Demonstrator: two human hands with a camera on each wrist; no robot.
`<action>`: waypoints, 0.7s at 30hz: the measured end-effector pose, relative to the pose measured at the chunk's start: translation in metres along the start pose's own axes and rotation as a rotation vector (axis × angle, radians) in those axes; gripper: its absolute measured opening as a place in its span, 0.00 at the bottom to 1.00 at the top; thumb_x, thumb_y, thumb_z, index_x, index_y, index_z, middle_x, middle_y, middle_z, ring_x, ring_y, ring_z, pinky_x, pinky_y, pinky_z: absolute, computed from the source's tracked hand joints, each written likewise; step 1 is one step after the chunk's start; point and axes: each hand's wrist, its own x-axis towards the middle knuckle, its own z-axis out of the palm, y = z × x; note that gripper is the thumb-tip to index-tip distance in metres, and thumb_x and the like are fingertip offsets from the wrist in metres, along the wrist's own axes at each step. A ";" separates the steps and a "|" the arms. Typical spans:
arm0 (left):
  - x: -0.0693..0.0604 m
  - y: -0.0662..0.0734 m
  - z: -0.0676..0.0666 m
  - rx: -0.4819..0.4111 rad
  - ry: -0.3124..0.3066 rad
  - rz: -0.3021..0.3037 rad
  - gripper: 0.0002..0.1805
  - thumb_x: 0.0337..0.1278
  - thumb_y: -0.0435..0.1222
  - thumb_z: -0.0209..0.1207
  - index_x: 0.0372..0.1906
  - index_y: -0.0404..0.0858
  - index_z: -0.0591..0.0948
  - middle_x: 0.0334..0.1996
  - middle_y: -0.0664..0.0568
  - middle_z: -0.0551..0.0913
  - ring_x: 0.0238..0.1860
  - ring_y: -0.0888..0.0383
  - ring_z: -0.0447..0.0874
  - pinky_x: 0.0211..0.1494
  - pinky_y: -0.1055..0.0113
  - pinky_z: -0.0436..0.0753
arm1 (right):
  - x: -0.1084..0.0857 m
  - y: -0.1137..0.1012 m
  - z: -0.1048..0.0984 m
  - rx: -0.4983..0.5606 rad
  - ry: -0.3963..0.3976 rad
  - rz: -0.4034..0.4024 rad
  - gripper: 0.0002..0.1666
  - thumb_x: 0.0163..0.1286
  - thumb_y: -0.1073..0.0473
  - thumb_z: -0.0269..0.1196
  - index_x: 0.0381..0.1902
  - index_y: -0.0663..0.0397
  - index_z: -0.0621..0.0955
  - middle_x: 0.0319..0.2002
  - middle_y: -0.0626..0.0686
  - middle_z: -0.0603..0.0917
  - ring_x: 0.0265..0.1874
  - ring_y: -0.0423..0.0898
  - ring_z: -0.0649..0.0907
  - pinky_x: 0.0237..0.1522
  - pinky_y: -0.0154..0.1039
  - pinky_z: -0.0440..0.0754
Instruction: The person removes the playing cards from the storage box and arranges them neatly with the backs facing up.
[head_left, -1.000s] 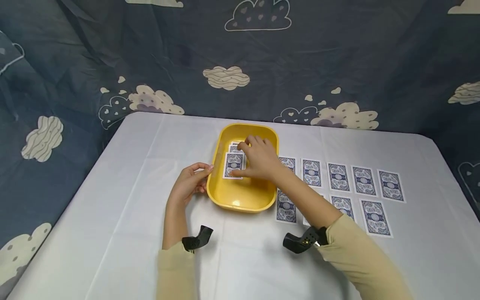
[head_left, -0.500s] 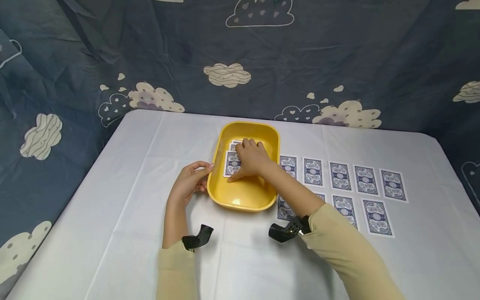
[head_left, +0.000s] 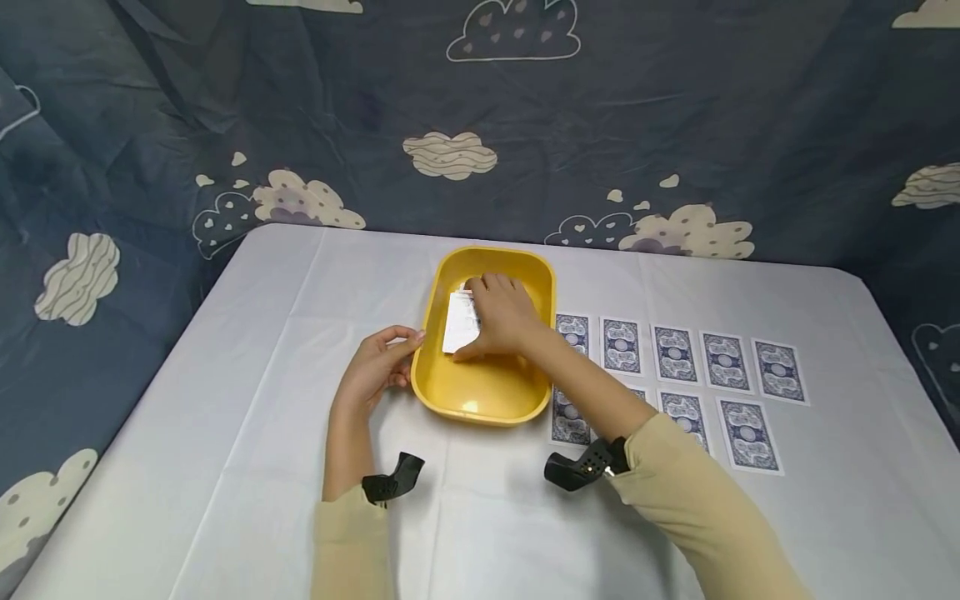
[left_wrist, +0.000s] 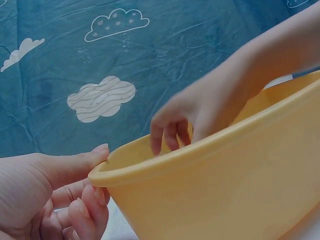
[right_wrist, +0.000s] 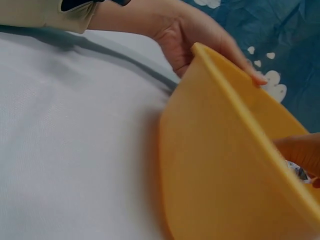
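Observation:
A yellow plastic basin [head_left: 480, 400] stands on the table. My left hand [head_left: 378, 367] pinches its left rim, with the thumb on top and the fingers curled below, as the left wrist view shows up close. My right hand [head_left: 502, 317] reaches inside over a playing card [head_left: 459, 325], which now looks mostly white. Its fingers bend over the card's far end and the thumb lies at the near end, so it grips the card by its ends. In the right wrist view only a sliver of card [right_wrist: 297, 171] shows under that hand.
Right of the basin, face-down blue playing cards lie in two rows, such as one in the far row [head_left: 675, 354] and one in the near row [head_left: 750, 435]. My right forearm covers part of them. A dark cloud-patterned cloth [head_left: 675, 108] hangs behind the white table [head_left: 247, 433].
My right hand has come down over the card and closed on its ends. The card's visible face has turned from blue-patterned to whitish. My left hand stays on the rim.

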 end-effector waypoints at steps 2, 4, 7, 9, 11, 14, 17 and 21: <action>0.000 0.000 0.001 -0.001 -0.004 0.003 0.17 0.56 0.44 0.61 0.42 0.36 0.74 0.13 0.55 0.73 0.12 0.64 0.67 0.15 0.75 0.71 | -0.005 0.003 -0.008 0.005 0.028 0.004 0.59 0.29 0.26 0.72 0.55 0.54 0.69 0.47 0.55 0.71 0.50 0.53 0.69 0.57 0.51 0.63; 0.000 -0.001 0.002 -0.004 -0.005 0.001 0.17 0.55 0.44 0.62 0.42 0.36 0.74 0.13 0.55 0.73 0.11 0.64 0.67 0.15 0.75 0.71 | -0.012 0.008 -0.018 0.002 0.054 0.018 0.58 0.28 0.27 0.73 0.55 0.51 0.71 0.48 0.55 0.71 0.52 0.53 0.69 0.58 0.52 0.62; -0.001 0.000 0.003 0.005 -0.007 -0.001 0.17 0.56 0.44 0.61 0.43 0.36 0.74 0.13 0.55 0.73 0.11 0.64 0.67 0.15 0.75 0.71 | -0.024 0.018 -0.034 -0.025 0.078 0.054 0.57 0.27 0.27 0.73 0.55 0.48 0.71 0.49 0.54 0.71 0.51 0.53 0.68 0.57 0.52 0.62; -0.002 0.000 0.004 0.011 -0.007 -0.004 0.17 0.56 0.44 0.61 0.43 0.36 0.74 0.14 0.55 0.72 0.12 0.64 0.67 0.15 0.75 0.71 | -0.034 0.025 -0.044 -0.043 0.092 0.082 0.58 0.26 0.26 0.73 0.56 0.46 0.71 0.50 0.54 0.71 0.52 0.53 0.68 0.56 0.53 0.63; -0.002 0.001 0.003 0.018 -0.006 -0.003 0.17 0.56 0.44 0.61 0.43 0.36 0.74 0.14 0.55 0.72 0.12 0.64 0.67 0.15 0.75 0.71 | -0.045 0.033 -0.054 -0.063 0.097 0.106 0.58 0.26 0.26 0.73 0.57 0.45 0.71 0.51 0.54 0.71 0.52 0.54 0.67 0.56 0.53 0.63; -0.002 0.001 0.002 0.018 0.003 -0.003 0.17 0.56 0.44 0.61 0.42 0.36 0.74 0.14 0.55 0.72 0.12 0.64 0.67 0.15 0.75 0.71 | -0.064 0.048 -0.066 -0.083 0.103 0.132 0.59 0.25 0.27 0.73 0.58 0.44 0.71 0.53 0.54 0.71 0.53 0.55 0.67 0.57 0.55 0.63; -0.003 0.002 0.001 0.018 0.006 -0.001 0.17 0.56 0.44 0.61 0.42 0.36 0.74 0.14 0.55 0.72 0.12 0.64 0.67 0.15 0.75 0.71 | -0.086 0.065 -0.077 -0.089 0.112 0.170 0.60 0.24 0.26 0.73 0.58 0.43 0.71 0.54 0.55 0.71 0.54 0.57 0.67 0.56 0.57 0.63; -0.006 0.003 -0.001 0.028 0.000 -0.003 0.18 0.57 0.45 0.60 0.44 0.36 0.73 0.14 0.56 0.72 0.12 0.64 0.68 0.16 0.75 0.72 | -0.125 0.093 -0.087 -0.086 0.129 0.235 0.60 0.24 0.28 0.75 0.58 0.44 0.71 0.55 0.57 0.70 0.55 0.59 0.66 0.56 0.60 0.62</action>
